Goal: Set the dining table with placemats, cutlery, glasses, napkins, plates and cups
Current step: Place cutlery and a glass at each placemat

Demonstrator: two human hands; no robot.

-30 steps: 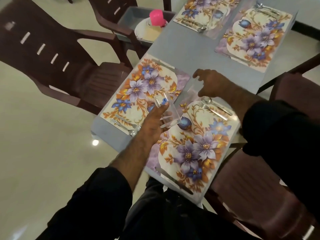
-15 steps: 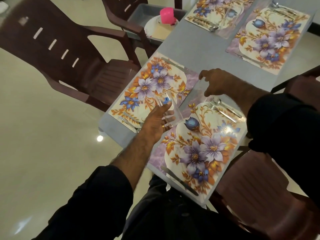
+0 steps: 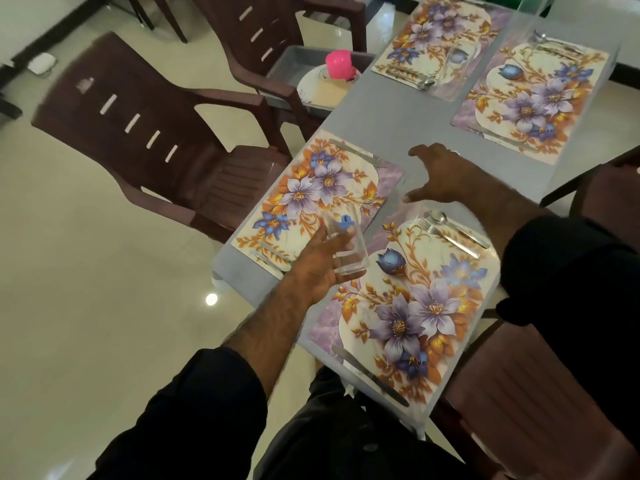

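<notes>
**Right hand lets go of one glass; left-hand glass not set down yet**

Nearest: the purple-and-orange floral placemat (image 3: 408,306) at the bench's near corner, w/ a steel knife (image 3: 370,375) along its near edge and a steel fork (image 3: 450,237) + spoon (image 3: 457,226) at its far end.

The left hand (image 3: 322,268) grips a clear, straight-sided drinking glass (image 3: 346,244), tilted, held above the gap between this mat and the second floral placemat (image 3: 318,199) to its left. Since 1 s ago it's barely shifted, same hold, same spot relative to the mats. Not on the bench (image 3: 398,126) yet, by my read.

The right hand (image 3: 440,174) is what's changed. A sec ago it was curled over something faint and clear at the near mat's far corner; now fingers are spread, nothing gripped, hand lifted a bit further off toward bare bench. A faint clear outline sits just below it by the spoon, prob a second glass left standing there, but too transparent to be sure.

Meaning: near setting likely has its glass; the left-hand one prob belongs to the left mat.

Farther: two more floral mats, the far-left mat (image 3: 436,43) w/ a clear glass (image 3: 460,60) on it and cutlery. On the brown plastic chair (image 3: 277,29) beyond, a grey tray (image 3: 287,64) holds a white plate (image 3: 311,91) and a pink cup (image 3: 337,64). So plates, cups, napkins not out yet.
</notes>
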